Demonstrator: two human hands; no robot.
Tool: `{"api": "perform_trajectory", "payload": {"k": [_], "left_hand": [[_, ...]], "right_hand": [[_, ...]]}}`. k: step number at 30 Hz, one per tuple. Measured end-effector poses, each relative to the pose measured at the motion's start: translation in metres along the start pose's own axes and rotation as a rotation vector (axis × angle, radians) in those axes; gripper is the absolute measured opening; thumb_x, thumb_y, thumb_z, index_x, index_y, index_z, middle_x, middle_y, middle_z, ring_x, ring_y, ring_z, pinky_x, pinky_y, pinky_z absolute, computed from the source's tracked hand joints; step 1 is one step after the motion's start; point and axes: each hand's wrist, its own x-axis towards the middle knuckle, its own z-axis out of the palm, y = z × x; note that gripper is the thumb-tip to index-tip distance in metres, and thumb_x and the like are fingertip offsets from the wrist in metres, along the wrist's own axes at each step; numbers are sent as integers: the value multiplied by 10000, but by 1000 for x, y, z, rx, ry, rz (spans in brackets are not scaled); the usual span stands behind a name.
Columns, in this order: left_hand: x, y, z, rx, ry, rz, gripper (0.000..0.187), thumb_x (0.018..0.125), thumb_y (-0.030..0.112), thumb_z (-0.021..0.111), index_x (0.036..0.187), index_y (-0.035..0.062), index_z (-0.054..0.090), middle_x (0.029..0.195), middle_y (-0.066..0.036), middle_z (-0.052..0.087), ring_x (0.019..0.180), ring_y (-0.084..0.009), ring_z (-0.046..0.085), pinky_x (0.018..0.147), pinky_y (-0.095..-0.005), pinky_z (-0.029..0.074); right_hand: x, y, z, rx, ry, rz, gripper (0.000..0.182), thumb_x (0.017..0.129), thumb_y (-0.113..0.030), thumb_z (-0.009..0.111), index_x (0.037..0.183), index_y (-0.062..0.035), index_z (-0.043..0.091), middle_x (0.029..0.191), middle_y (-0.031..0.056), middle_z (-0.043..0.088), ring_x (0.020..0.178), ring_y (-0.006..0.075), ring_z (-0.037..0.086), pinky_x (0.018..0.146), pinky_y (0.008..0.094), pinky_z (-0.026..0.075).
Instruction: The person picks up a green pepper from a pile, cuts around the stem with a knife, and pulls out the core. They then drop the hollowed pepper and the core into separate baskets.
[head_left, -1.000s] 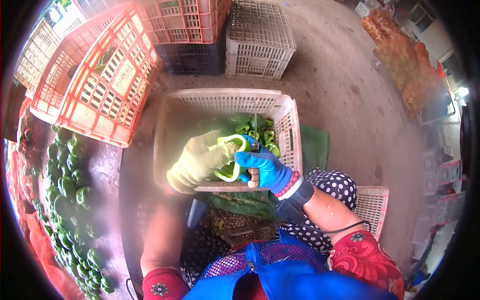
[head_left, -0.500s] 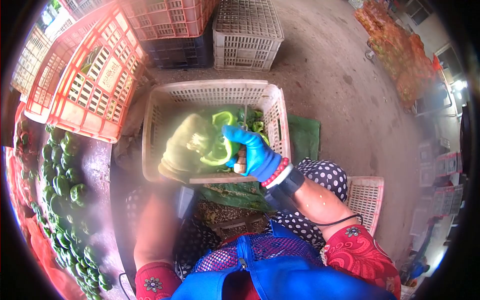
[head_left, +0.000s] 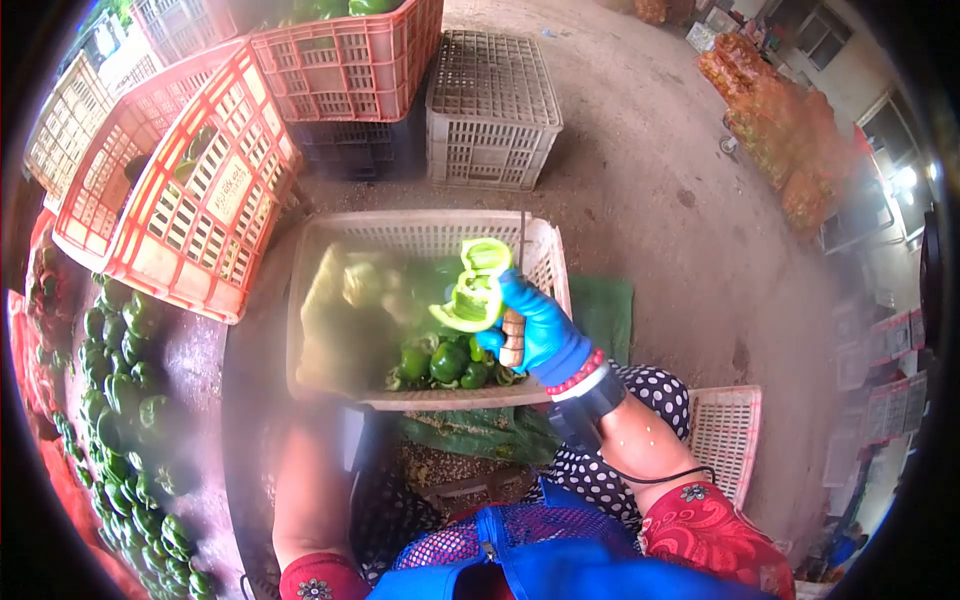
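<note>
My right hand (head_left: 545, 338), in a blue glove, is closed around the wooden handle (head_left: 512, 338) of a knife; a thin dark line above it may be the blade. Against its thumb rests a cut-open green bell pepper (head_left: 473, 300), hollow inside. My left hand (head_left: 345, 325), in a pale yellowish glove, is over the left part of the crate and smeared by haze. At its fingertips shows a pale, seedy pepper core (head_left: 365, 283). Below the hands, whole green peppers (head_left: 450, 362) and cut pieces lie in the whitish plastic crate (head_left: 420, 222).
Many green peppers (head_left: 125, 400) lie on the left. A tilted red crate (head_left: 215, 200) stands above them. Stacked crates (head_left: 345, 65) and a grey crate (head_left: 490, 110) stand behind. Green cloth (head_left: 605, 315) lies under the work crate. Filled net sacks (head_left: 780, 120) are at far right.
My left hand has drawn left, away from the right hand, with the pale core. The cut pepper stays with my right hand. The view has tilted up slightly.
</note>
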Motion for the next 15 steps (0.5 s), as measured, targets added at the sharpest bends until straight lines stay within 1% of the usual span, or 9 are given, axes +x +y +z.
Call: {"api": "perform_trajectory", "payload": {"k": [2,5,6,7,8,10,11,12,15], "left_hand": [[-5,-3,-5,84,-172,-43,523,1039,484,477,1091,-12,634,938,-155,675,801,-263,665,771,-440,568],[-13,-11,-9,63,-310,-234,445,1029,424,550,1096,-8,633,953,-110,656,832,-223,656,783,-381,558],[-12,-14,-14,83,-399,-200,394,1036,374,564,1128,-5,617,968,-68,639,837,-168,635,767,-312,534],[-17,-12,-6,24,-293,-236,360,1041,339,568,1160,2,605,959,-40,634,787,-136,607,712,-278,514],[-10,-16,-13,244,-380,-19,371,1045,376,541,1135,24,614,874,-37,622,710,-145,583,651,-283,494],[-9,-14,-22,234,-301,44,416,1052,455,467,1069,70,624,691,-35,564,559,-164,515,532,-295,438],[-15,-7,-21,5,-143,-103,453,1054,497,421,1028,93,624,595,-35,519,484,-172,471,475,-301,402],[-17,0,-19,-113,-97,-114,507,1046,547,349,940,116,596,497,-36,432,396,-184,403,410,-305,332],[-17,8,-30,-276,-338,-46,492,1023,541,434,888,82,554,495,-28,419,353,-170,374,345,-287,347]], "right_hand": [[9,-3,12,-472,84,-390,584,881,-214,773,1398,-96,531,1240,86,662,1005,205,663,714,295,545],[-4,-17,42,-1261,279,-341,614,807,-61,816,1358,-39,546,1338,87,599,1178,214,619,923,354,542],[0,-5,35,-1408,253,-487,628,808,-59,812,1373,-38,539,1360,97,586,1193,213,611,938,350,536],[3,6,31,-1551,224,-638,641,810,-58,808,1387,-37,531,1383,106,573,1207,212,603,952,346,530],[6,13,29,-1688,191,-795,654,812,-56,804,1402,-36,524,1405,115,559,1222,211,595,967,342,525],[4,15,27,-963,109,-529,667,840,-37,773,1446,-34,494,1434,110,545,1231,219,595,974,324,523],[4,12,25,-604,62,-390,674,854,-27,757,1467,-33,479,1449,108,538,1235,223,594,978,315,522],[5,4,20,-525,135,-409,679,900,-34,719,1515,-35,430,1465,99,531,1205,198,606,964,283,525],[9,-1,5,-322,130,-296,591,976,-209,689,1490,-34,455,1339,71,623,1060,138,652,812,251,539]]}}
